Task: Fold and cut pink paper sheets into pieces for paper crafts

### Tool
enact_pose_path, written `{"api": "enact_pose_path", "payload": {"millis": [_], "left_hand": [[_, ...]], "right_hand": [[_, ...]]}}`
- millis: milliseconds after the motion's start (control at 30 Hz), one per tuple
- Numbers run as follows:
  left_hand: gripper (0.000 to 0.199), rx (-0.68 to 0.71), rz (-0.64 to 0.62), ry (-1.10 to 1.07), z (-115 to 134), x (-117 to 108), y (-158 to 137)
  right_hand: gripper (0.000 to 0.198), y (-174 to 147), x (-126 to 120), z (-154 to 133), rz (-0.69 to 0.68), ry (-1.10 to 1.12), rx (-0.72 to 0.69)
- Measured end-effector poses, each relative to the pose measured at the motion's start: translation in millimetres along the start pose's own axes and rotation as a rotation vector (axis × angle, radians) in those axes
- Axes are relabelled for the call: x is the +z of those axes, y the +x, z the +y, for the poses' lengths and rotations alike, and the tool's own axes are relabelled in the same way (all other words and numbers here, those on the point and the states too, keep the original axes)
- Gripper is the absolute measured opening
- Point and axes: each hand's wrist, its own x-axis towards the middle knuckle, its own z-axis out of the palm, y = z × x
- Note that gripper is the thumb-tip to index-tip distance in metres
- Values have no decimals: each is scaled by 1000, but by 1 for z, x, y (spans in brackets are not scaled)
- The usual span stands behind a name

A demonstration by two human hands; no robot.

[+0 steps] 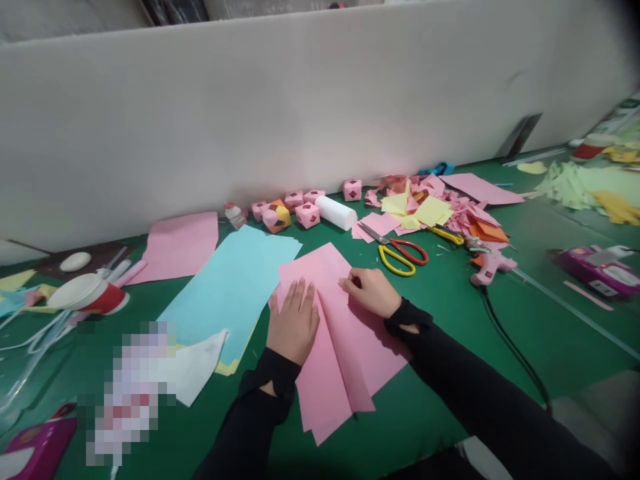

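Note:
In front of me, creased sheets of pink paper [336, 347] lie at a slant on the green table. My left hand [294, 320] rests flat on their left part, fingers stretched out. Over the right edge of the paper, my right hand [373, 291] is closed, with thumb and forefinger pinched at the sheet; its other fingers are curled and partly hidden. A raised fold runs between the two hands towards me. Scissors [397, 252] with one red and one yellow handle lie open just beyond my right hand.
Light blue paper [235, 280] lies to the left, with a pink sheet [181, 247] behind. Folded pink paper shapes [307, 215] and a white roll [337, 212] stand along the white partition [300, 113]. Right are paper scraps [433, 210] and a corded pink glue gun [490, 267]. A paper cup [107, 299] lies left.

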Motion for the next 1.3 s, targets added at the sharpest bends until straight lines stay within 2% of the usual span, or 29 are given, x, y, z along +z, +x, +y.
{"api": "enact_pose_path", "payload": {"millis": [133,300,433,533,600,767,967,1300], "left_hand": [[47,-1,15,13,0,1,0],[45,28,63,8,-1,1,0],[44,76,102,-15,-1,2,-1],[44,95,98,-31,-1,3,-2],[46,89,78,-29,-1,4,-2],[48,58,7,-17,2,4,-4],[51,21,-77,-15,7,3,-8],[53,-2,-107,-35,9,2,-8]], "right_hand": [[35,1,-4,1,-48,145,52],[34,1,-8,6,-119,281,107],[31,1,-3,5,-55,315,109],[30,2,1,2,76,275,93],[33,2,1,0,112,252,92],[35,2,-2,2,50,215,113],[27,-3,0,2,61,-69,37],[23,-5,1,-4,17,-212,47]]}}
